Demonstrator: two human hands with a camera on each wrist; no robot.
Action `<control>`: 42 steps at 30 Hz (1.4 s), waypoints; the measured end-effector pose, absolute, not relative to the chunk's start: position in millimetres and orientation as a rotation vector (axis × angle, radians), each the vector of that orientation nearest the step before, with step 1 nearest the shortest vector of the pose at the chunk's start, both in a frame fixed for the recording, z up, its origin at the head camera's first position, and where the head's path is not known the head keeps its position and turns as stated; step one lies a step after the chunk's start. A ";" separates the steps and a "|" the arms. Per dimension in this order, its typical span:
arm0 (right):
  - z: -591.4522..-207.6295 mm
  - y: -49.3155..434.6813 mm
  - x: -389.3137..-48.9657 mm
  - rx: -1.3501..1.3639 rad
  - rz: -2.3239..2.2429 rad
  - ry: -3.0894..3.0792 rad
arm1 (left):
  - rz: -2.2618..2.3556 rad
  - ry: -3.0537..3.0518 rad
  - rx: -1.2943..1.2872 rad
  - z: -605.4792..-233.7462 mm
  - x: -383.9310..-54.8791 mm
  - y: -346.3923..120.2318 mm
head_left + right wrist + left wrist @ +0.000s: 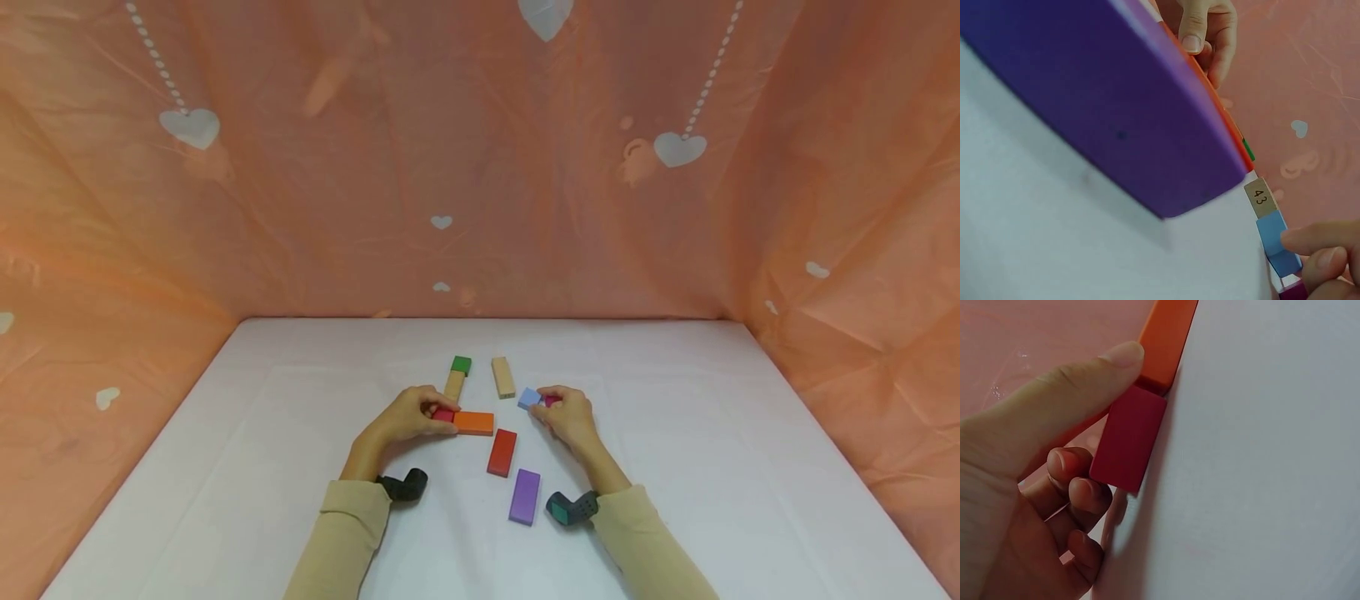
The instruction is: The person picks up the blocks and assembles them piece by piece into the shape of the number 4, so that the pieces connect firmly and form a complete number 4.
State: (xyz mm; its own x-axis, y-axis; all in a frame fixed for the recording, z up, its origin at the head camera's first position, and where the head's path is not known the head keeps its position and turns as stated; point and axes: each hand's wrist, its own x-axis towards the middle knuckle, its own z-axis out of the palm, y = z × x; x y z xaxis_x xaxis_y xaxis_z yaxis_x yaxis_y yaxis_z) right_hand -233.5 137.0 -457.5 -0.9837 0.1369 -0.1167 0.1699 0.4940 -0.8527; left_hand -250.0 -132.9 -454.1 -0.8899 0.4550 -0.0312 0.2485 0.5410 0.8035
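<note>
My left hand (412, 414) pinches a crimson wooden block (442, 415) between thumb and fingers. End to end with it lies an orange block (475, 423), and the left thumb tip reaches the joint between the two, as the left wrist view shows. On the right, my right hand (572, 419) holds a light blue block (528, 397) with the thumb on its near side and a finger on its far side. Partly hidden under the right fingers is a magenta block (552, 401) close to the blue one.
A green block (461, 365) tops a plain wood block (454, 384) behind the left hand. Another plain block (503, 377) lies between the hands. Nearer are a red block (502, 452) and a purple block (524, 497). An orange curtain (480, 167) surrounds the white table (720, 467).
</note>
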 end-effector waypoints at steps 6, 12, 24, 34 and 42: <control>-457.2 136.2 -232.1 0.241 -1.520 2.706 | 1.271 2.552 0.631 -454.7 -250.6 -134.0; -455.7 135.7 -230.9 0.194 -1.506 2.715 | 1.273 2.557 0.642 -456.0 -251.7 -134.2; -455.8 135.1 -229.6 0.152 -1.428 2.740 | 1.278 2.547 0.533 -456.4 -251.3 -132.0; -456.0 131.2 -229.2 0.115 -1.395 2.738 | 1.246 2.558 0.524 -454.2 -250.6 -131.1; -454.7 127.5 -226.8 0.144 -1.391 2.679 | 1.264 2.536 0.523 -454.4 -250.0 -132.4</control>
